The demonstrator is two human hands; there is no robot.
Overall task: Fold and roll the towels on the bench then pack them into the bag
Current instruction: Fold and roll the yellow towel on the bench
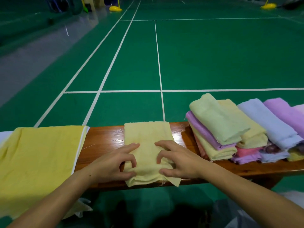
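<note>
Towel work sits right under our hands: a pale yellow towel (148, 139), folded into a long strip, lies across the wooden worktop (105, 139), its near end hanging a little over the front edge. Our left hand (113, 163) and right hand (176, 160) both rest on that near end, and the fingers (131, 148) of each are curled, with thumbs below, pinching the bunched first turn of cloth between them. Out beyond our fingertips the rest of the strip runs flat to the far edge of the worktop. Well to the left of our left fingers a large yellow cloth (41, 153) with a white edge drapes over the worktop. To the right of our right fingers, close but apart, lies a heap of folded towels (230, 129) in green, yellow, purple, blue and pink. Beyond everything spreads a green court floor (213, 55) with white lines.
</note>
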